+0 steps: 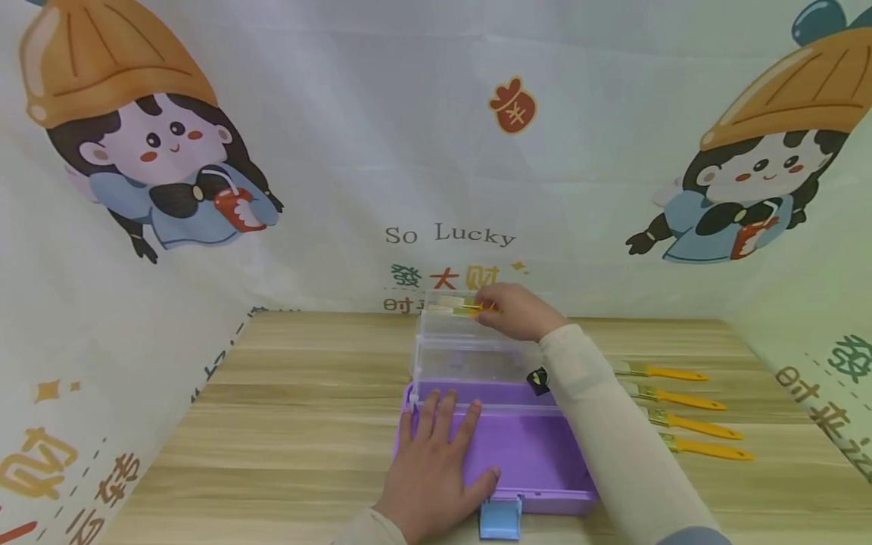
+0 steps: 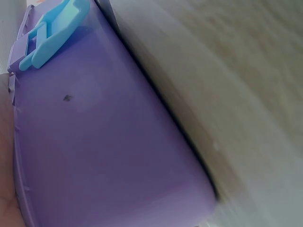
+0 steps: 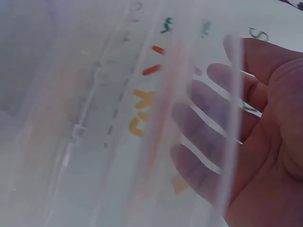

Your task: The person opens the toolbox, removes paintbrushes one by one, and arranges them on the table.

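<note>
A purple storage box (image 1: pixel 524 454) with raised clear trays (image 1: pixel 470 359) stands open at the front. My left hand (image 1: pixel 436 473) lies spread over its left side; in the left wrist view a bit of hand (image 2: pixel 7 161) borders the purple box wall (image 2: pixel 109 127). My right hand (image 1: pixel 514 310) is at the top clear tray, over the handles of two paintbrushes (image 1: pixel 453 301) whose pale bristles point left. In the right wrist view the right-hand fingers (image 3: pixel 201 118) are spread and loosely bent, seen partly through clear plastic, with nothing visible between them.
Several yellow-handled paintbrushes (image 1: pixel 695 401) lie in a row to the right, their bristle ends partly behind my sleeve. A blue latch (image 1: pixel 500 518) hangs from the box's front. A small black label (image 1: pixel 538 381) is near the hinge side. A printed cloth (image 1: pixel 599 166) stands behind the wooden table (image 1: pixel 293 424).
</note>
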`<state>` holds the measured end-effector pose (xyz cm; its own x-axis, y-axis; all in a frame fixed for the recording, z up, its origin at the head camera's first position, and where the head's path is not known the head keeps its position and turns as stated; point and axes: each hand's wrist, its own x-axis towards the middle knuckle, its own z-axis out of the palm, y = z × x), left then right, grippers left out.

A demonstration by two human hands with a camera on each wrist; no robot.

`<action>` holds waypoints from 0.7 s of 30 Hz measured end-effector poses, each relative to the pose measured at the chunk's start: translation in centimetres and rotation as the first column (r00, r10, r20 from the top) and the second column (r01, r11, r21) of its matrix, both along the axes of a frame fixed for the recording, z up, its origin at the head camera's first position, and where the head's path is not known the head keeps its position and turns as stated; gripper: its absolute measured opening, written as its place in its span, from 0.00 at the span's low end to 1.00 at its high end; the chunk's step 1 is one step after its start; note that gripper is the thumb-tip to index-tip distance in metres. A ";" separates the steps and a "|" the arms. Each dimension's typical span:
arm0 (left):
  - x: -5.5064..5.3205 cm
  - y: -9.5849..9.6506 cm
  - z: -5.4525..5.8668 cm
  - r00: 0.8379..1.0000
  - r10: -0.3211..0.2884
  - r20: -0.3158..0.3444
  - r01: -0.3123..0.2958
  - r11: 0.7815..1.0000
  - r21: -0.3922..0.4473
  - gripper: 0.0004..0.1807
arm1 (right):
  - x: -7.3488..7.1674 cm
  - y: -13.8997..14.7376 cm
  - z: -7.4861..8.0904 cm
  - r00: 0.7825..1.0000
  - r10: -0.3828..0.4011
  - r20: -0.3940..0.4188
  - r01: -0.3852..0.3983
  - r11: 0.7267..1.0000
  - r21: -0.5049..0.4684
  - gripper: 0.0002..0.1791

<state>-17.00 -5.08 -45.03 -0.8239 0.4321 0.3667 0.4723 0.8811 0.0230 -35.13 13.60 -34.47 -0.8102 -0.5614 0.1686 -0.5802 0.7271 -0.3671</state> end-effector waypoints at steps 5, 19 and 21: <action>0.1 0.0 -0.1 1.000 -0.004 -0.004 0.004 1.000 0.002 0.44 | -0.3 -0.3 -0.6 1.000 0.005 -0.007 -0.005 0.998 0.058 0.17; 0.1 0.0 0.0 1.000 -0.003 0.005 0.003 1.000 0.011 0.44 | 0.0 -0.2 -0.9 0.999 -0.030 -0.039 0.036 0.987 0.156 0.20; 0.1 -0.2 0.0 1.000 0.001 0.007 -0.001 1.000 0.011 0.44 | 0.0 -0.4 -0.8 0.999 -0.043 -0.033 0.048 0.985 0.165 0.20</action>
<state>-16.91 -5.29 -44.99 -0.8269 0.4272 0.3656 0.4712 0.8813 0.0360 -35.17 13.18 -35.27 -0.8318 -0.5460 0.1002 -0.5536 0.8026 -0.2223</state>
